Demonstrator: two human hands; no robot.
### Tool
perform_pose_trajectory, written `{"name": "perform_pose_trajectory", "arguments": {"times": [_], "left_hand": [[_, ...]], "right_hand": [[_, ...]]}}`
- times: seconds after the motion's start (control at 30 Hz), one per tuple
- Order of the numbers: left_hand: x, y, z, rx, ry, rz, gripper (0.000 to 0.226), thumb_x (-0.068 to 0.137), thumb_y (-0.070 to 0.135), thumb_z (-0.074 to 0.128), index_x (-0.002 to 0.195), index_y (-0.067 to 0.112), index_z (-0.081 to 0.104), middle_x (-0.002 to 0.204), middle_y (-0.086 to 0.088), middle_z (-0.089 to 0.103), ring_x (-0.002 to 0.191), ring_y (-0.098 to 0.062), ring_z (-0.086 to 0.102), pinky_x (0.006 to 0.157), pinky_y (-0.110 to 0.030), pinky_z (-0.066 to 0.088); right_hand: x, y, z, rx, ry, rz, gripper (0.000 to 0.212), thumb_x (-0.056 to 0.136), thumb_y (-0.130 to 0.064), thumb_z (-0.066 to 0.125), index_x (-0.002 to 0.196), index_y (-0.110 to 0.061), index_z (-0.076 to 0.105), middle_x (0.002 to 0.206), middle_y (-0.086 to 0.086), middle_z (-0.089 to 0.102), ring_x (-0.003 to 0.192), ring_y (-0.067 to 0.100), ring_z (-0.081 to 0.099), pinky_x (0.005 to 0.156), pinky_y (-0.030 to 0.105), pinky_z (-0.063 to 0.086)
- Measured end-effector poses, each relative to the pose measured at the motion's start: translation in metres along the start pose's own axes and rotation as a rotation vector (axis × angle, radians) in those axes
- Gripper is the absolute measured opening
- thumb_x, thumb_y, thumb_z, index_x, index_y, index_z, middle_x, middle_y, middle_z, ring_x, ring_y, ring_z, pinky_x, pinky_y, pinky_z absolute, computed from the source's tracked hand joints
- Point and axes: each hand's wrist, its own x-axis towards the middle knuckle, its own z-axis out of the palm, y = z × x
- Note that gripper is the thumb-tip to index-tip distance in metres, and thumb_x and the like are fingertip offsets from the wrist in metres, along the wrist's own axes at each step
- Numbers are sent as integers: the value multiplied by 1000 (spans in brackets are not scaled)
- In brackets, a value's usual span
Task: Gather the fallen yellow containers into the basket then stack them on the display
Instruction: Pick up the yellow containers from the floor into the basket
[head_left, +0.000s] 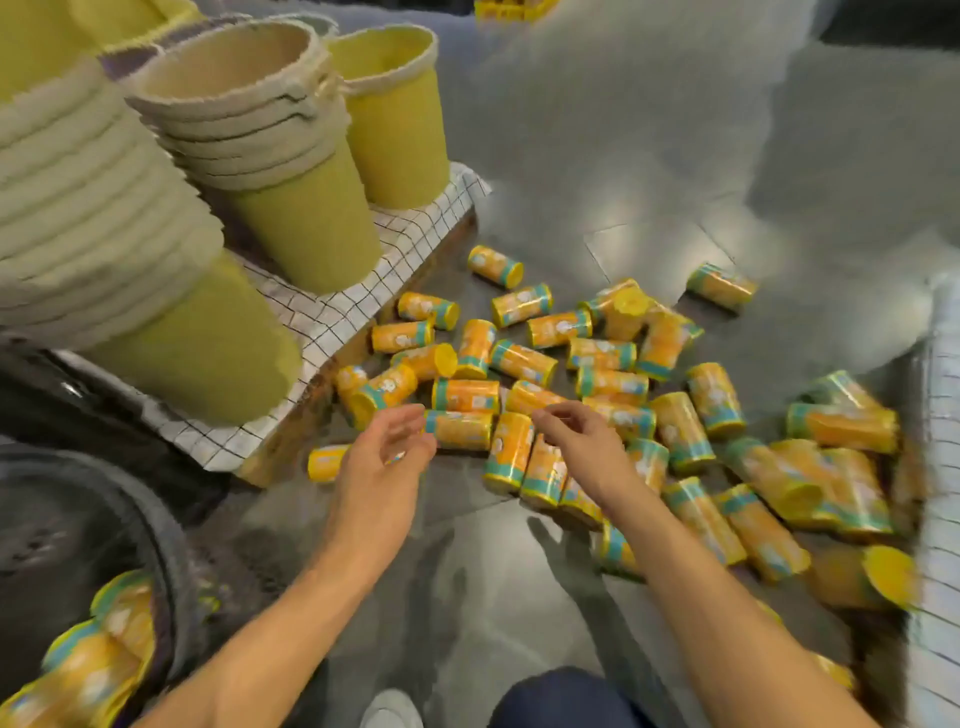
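Across grey tiled floor (519, 597), centre and right of frame, reach for scattered yellow-and-teal cylindrical containers (465, 395) with left hand (382, 457) and right hand (582, 441), fingers loosely curled and empty, taking nearest first for dark round basket (150, 499) lower left.

Containers (465, 395) lie scattered on the floor (519, 597), centre to right. Stacked buckets (291, 208) stand on a low platform (415, 234), left and behind; some containers lie against its front edge. A basket (156, 519) at near left holds more.
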Motion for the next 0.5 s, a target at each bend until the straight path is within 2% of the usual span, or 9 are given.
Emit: {"name": "perform_pose_trajectory", "arguments": {"times": [0.07,0.17,0.23,0.3,0.37,0.4,0.5], "left_hand": [[10,-21,23,23,-26,-3,24,96,11,67,115,26,68,119,6,71,111,-4,65,96,-25,48],[25,-51,52,34,-41,-13,24,98,8,65,120,16,67,120,1,70,111,-5,64,90,-16,46],[35,-72,71,33,-62,-37,23,99,9,64,120,16,66,117,3,69,109,-2,64,87,-12,44],[47,-94,90,44,-90,-67,21,99,10,64,119,19,65,112,8,68,106,-2,63,82,-8,44],[60,-117,106,62,-113,-83,20,99,11,64,119,17,64,109,8,68,104,-4,64,77,-3,44],[67,-127,114,83,-117,-92,21,99,12,65,120,15,64,110,6,68,104,-6,64,76,-4,44],[85,-158,137,189,-134,-141,30,99,15,66,128,9,63,120,-2,66,109,-14,62,75,-7,42]], "right_hand": [[0,27,-22,-12,70,46,30,94,-45,70,112,-20,69,104,-2,72,101,15,67,73,22,46],[-6,61,-50,-12,144,95,30,96,-40,70,116,-19,66,107,-3,69,94,5,65,61,13,45],[-10,89,-65,-4,178,156,31,96,-37,70,119,-18,63,110,-3,68,92,-1,63,57,7,44],[-14,115,-75,-17,214,196,34,95,-35,72,121,-16,62,115,1,68,96,3,63,64,9,46],[-15,143,-81,-56,258,221,38,92,-34,76,122,-16,62,119,3,67,105,12,64,81,22,50],[-15,155,-83,-111,259,226,41,90,-35,78,123,-18,61,119,-1,66,109,13,63,86,27,49],[-17,188,-82,-356,199,211,52,84,-43,82,127,-24,58,116,-11,59,110,12,59,90,31,47]]}}
